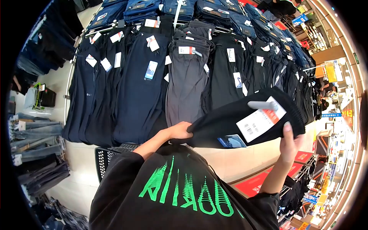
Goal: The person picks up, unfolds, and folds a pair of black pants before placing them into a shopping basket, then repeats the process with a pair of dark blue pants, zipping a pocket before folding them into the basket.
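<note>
A pair of black trousers is stretched sideways in front of my chest, between both hands. My left hand is closed on its fabric at the left end. At the right end, my right hand grips the ribbed waistband edge, thumb on top. A white and red price tag with a grey security tag lies on the trousers, and a blue label hangs at the lower edge. Behind them, grey trousers and navy trousers hang on the rack.
Folded jeans are stacked above the rack. A black perforated basket stands at my lower left. Red panels are at the lower right. More jeans lie at the far left, near a black and green basket.
</note>
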Available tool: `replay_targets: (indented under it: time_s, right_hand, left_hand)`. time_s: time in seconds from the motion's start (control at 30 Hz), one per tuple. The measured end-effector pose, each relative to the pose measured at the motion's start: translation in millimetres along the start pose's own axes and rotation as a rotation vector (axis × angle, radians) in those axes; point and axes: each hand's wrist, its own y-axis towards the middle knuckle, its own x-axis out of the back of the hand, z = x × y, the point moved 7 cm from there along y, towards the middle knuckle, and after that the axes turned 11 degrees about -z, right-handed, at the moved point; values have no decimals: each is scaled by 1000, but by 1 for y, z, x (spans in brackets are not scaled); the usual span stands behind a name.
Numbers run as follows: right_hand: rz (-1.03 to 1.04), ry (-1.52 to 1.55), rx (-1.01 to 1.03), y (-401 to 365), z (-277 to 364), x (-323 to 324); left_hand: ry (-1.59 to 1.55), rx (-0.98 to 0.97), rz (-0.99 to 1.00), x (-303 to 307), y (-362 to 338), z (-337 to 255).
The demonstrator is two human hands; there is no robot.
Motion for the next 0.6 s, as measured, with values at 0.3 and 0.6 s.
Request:
replay_targets:
  time_s: [0.3, 0.6]
  right_hand:
    - [-406, 516, -147, 82, -24, 135]
    - [-222, 743, -256, 161, -97, 180]
  left_hand:
    - [-184, 134, 119, -106, -40, -102]
    - [-1277, 276, -198, -132, -58, -97]
